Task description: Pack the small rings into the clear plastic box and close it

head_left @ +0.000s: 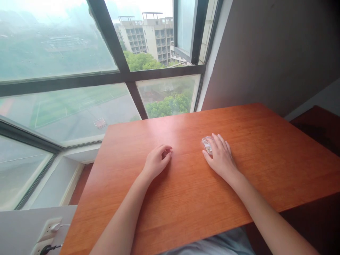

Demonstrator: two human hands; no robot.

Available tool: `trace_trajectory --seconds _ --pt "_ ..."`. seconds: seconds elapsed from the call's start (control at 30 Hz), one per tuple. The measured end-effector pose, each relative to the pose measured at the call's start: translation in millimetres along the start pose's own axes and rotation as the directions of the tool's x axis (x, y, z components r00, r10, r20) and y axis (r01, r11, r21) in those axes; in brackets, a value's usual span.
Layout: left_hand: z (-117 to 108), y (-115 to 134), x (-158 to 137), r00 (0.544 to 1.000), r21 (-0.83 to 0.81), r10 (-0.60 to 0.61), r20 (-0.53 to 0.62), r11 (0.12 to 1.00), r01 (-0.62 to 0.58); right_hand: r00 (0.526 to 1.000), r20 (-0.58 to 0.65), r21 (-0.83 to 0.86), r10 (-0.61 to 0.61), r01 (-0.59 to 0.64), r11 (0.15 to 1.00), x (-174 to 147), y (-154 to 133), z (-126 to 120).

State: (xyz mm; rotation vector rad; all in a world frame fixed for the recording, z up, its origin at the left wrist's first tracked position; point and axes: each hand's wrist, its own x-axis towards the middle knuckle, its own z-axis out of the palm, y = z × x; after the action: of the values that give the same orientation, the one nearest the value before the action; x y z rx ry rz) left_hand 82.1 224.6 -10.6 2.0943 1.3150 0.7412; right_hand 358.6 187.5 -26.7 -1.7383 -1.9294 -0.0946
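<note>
My right hand rests over a small clear plastic object on the wooden table. The fingers drape across its right part, and the thumb lies at its near left edge. Silvery and pale details show inside the clear object; its exact kind cannot be made out, as the hand covers much of it. To the left, my left hand rests on its side on the tabletop, fingers loosely curved. A small gap separates its thumb and index finger, with nothing visible between them.
Dark-framed windows stand beyond the table's far and left edges. A grey wall rises behind the right side. Wall sockets with plugs and cables sit low at left. Grey-blue cloth shows below the near edge.
</note>
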Motion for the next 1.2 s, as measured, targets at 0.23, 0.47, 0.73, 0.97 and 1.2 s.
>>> trace_trajectory --seconds 0.23,0.47,0.73,0.97,1.2 --pt "5.4 8.2 -3.0 0.999 -0.037 0.043 -0.014 0.998 -0.044 0.995 0.086 0.506 -0.041 -0.008 0.862 28.7 -78.5 -7.6" --pt "8.2 17.7 -4.2 0.993 -0.011 0.106 0.055 0.994 -0.105 0.984 0.167 0.497 -0.067 -0.026 0.867 32.1 -109.9 40.6" --pt "10.5 20.8 -2.3 0.994 0.055 0.058 0.092 0.996 -0.064 0.976 0.182 0.556 -0.120 -0.002 0.831 24.9 -98.2 37.7" --pt "9.7 21.4 -2.8 0.995 0.048 0.066 0.081 0.996 -0.070 0.974 0.174 0.561 -0.144 0.022 0.828 24.8 -99.7 38.4" --pt "9.5 20.7 -2.9 0.994 0.060 0.059 0.090 0.996 -0.065 0.965 0.204 0.556 -0.166 0.026 0.831 25.8 -98.5 37.1"
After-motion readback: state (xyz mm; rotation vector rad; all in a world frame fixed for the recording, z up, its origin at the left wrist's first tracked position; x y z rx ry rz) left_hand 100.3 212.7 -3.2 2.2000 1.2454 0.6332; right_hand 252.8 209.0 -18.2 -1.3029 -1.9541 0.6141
